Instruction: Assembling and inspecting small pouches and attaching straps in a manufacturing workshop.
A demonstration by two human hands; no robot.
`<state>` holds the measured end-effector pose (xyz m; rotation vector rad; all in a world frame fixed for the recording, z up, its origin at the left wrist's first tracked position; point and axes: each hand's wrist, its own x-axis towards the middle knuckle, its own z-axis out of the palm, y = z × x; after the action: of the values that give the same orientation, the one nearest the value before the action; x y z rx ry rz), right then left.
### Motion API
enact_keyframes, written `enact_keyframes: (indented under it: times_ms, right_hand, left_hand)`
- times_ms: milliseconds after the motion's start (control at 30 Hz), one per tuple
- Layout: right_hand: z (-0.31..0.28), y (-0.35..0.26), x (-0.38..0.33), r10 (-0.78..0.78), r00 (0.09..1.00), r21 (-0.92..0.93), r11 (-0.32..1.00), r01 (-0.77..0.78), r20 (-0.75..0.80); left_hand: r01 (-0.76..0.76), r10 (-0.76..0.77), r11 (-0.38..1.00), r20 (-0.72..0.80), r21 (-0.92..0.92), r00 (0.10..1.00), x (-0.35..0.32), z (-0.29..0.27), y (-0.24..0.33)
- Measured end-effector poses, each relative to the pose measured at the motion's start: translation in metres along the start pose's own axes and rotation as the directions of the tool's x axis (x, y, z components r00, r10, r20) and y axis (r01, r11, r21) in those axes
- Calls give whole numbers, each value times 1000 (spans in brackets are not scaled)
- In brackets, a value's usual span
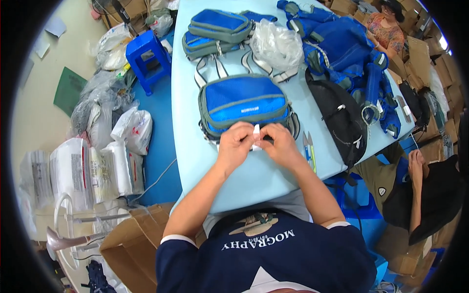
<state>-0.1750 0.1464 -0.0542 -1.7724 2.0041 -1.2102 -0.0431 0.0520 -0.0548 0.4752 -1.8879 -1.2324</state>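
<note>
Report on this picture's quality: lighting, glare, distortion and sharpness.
Head view: bright, fairly even light with soft shadows; pale highlights on the clear plastic bag; black rim at the corners; the light blue table has edges bowed by the fisheye; left hand, right hand and blue-and-gray bag read clearly; fine detail on the white strip is lost.

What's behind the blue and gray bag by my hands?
Behind the bag, pale straps, crumpled clear plastic and stacked blue-gray bags show on the light blue table. Whatever lies directly under the bag is covered and can't be seen.
</note>
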Motion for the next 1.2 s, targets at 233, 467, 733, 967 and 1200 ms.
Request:
enact_keyframes:
  times_ms: [233,467,733,967,1200]
  right_hand:
    - [2,-6,-3,-27,995,-77,997,20,-91]
    - [2,-2,-6,-35,996,-96,995,27,-78]
    - [-24,7,11,-183,954,131,979,155,239]
    - [-24,19,22,-266,905,365,921,136,333]
    - [-4,6,7,-408,908,-43,913,406,-96]
  left_hand:
    - [-29,31,999,94,-25,995,3,-3,-2]
    - [-130,109,942,83,309,991,-11,-1,5]
    - [-191,159,873,108,448,981,-16,-6,0]
    - [-220,156,882,183,417,971,-13,-12,4]
    - [-284,176,794,243,538,954,-13,-4,-1]
